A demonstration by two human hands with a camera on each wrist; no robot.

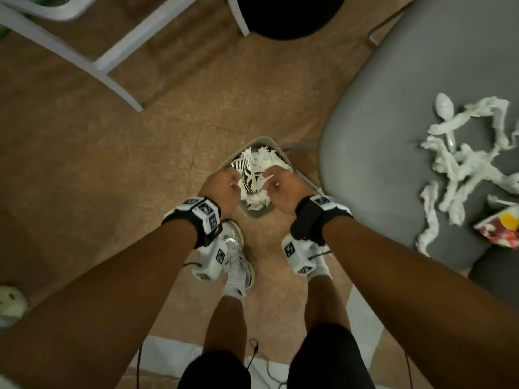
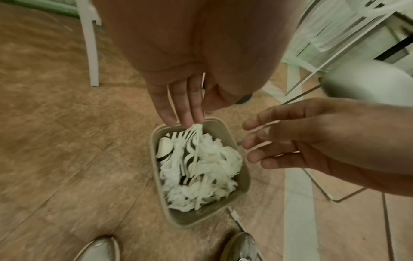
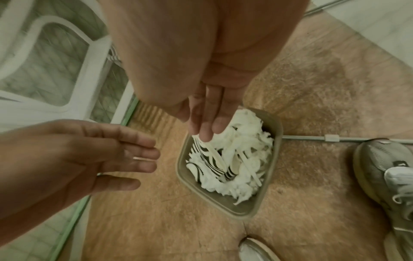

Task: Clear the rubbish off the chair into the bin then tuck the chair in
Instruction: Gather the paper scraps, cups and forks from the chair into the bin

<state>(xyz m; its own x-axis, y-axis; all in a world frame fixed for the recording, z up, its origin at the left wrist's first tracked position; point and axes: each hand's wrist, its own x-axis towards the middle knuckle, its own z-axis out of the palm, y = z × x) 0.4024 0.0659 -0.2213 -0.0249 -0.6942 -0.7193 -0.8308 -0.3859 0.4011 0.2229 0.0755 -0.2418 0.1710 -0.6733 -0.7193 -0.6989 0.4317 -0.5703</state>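
Note:
A small grey bin stands on the floor between my feet, full of white tissue, plastic cutlery and a zebra-striped cup. My left hand and right hand hover just over its rim, fingers straight and pointing down, holding nothing. In the left wrist view the left fingertips hang above a white fork in the bin. The right wrist view shows the right fingertips over the bin. To the right, the grey chair holds torn tissue strips, a plastic spoon and a red-yellow carton.
White furniture legs cross the floor at upper left, and a round black object sits at the top. My shoes stand right behind the bin. Thin cables trail on the floor near my legs. A metal chair leg runs beside the bin.

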